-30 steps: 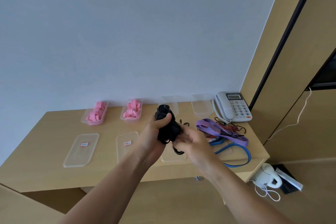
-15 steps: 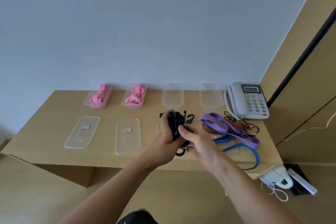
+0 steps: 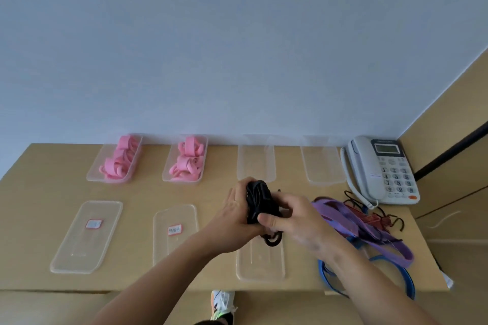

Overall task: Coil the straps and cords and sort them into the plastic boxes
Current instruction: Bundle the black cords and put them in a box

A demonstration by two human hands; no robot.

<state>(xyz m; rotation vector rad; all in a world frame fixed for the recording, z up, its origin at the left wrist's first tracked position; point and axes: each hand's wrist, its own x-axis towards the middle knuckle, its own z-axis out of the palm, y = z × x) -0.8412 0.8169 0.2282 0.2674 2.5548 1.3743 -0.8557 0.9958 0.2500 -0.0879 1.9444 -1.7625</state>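
Observation:
A coiled black strap bundle (image 3: 260, 199) is held above the table between both hands. My left hand (image 3: 233, 210) grips its left side and my right hand (image 3: 295, 221) closes over its front, with a black loop hanging below. Two clear boxes at the back left, the first (image 3: 92, 174) and the second (image 3: 169, 175), hold pink coiled straps. Two more clear boxes, one (image 3: 256, 163) just beyond the bundle and one (image 3: 322, 163) to its right, look empty. At the right lie a purple strap (image 3: 351, 224), a red cord (image 3: 375, 217) and a blue strap (image 3: 406, 280).
Three clear lids lie along the front of the wooden table (image 3: 39, 187): one far left (image 3: 84, 237), one beside it (image 3: 174, 232), a third (image 3: 260, 264) under my hands. A white desk phone (image 3: 383, 169) stands at the back right. A shoe (image 3: 221, 306) shows below the table edge.
The view has tilted downward, so the table sits lower and closer. Both hands with the black bundle have dropped from chest height toward the table in front of the third box.

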